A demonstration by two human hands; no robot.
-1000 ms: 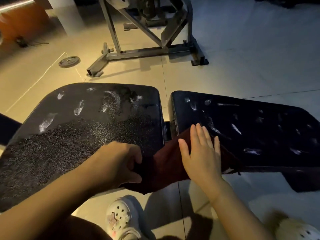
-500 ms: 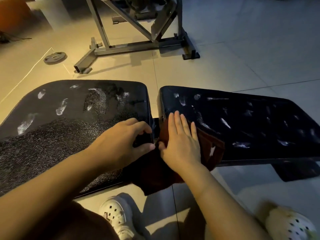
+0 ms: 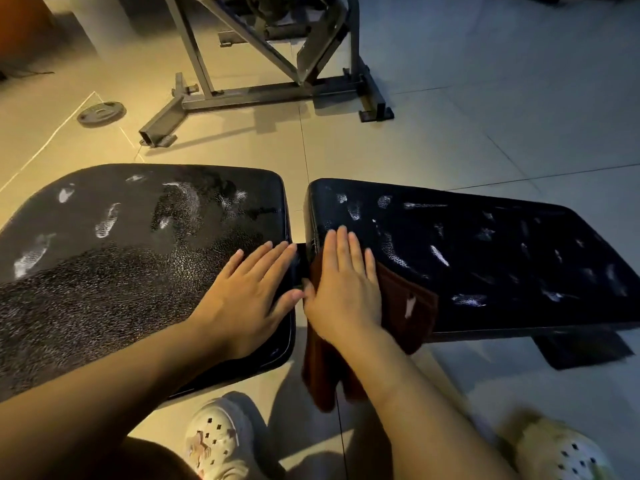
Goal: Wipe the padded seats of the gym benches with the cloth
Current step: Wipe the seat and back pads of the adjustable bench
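Note:
Two black padded bench seats lie side by side with a narrow gap between them. The left pad (image 3: 114, 258) and the right pad (image 3: 485, 251) both carry whitish smears. A dark red cloth (image 3: 405, 306) lies on the near left corner of the right pad and hangs down over its front edge. My right hand (image 3: 343, 289) presses flat on the cloth with straight fingers. Flat on the right edge of the left pad rests my left hand (image 3: 249, 289), fingers straight, holding nothing.
A grey metal machine frame (image 3: 263, 84) stands on the tiled floor beyond the pads. A small weight plate (image 3: 101, 113) lies on the floor at the far left. My two light clogs (image 3: 214, 441) (image 3: 561, 452) stand below the pads.
My left hand let go of the cloth and spread flat on the left pad. My right hand stayed pressed on the cloth at the right pad's corner.

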